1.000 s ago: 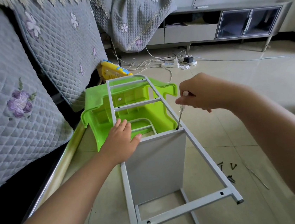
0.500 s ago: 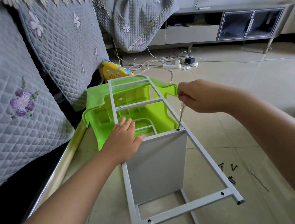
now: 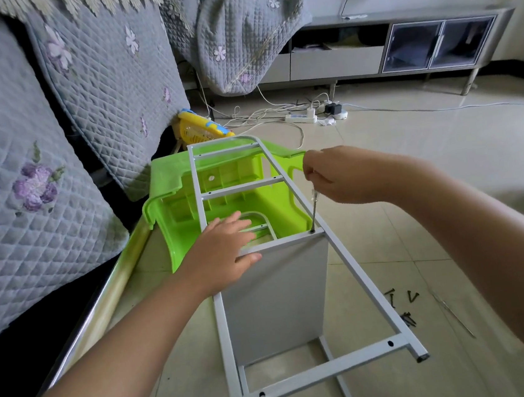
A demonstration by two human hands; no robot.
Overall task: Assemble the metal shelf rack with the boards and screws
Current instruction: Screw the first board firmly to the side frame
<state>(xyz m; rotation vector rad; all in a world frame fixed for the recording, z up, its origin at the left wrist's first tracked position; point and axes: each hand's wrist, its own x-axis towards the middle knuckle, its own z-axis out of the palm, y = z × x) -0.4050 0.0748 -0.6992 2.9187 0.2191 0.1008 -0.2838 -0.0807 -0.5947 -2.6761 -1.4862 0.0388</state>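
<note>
Step in hand, by the look of it: driving a screw through the frame crossbar (image 3: 284,244) into the top edge of the board (image 3: 279,301). The right hand (image 3: 336,175) is clenched round the handle of a thin screwdriver (image 3: 313,210), its shaft near upright and its tip in the hole at the crossbar's right end. The left hand (image 3: 225,258) lies flat, fingers relaxed, pressing the crossbar and board at the left end.

The rack frame (image 3: 361,281) lies on the tiled floor (image 3: 447,177), its far end propped on an upturned green plastic stool (image 3: 184,213). It's white square metal tubing w/ rounded top corners; the board is smooth, matte and grey.

Next move likely needs steady downward push while turning, then a 2nd screw from the loose dark screws (image 3: 403,308) on the floor just right of the frame.
</note>
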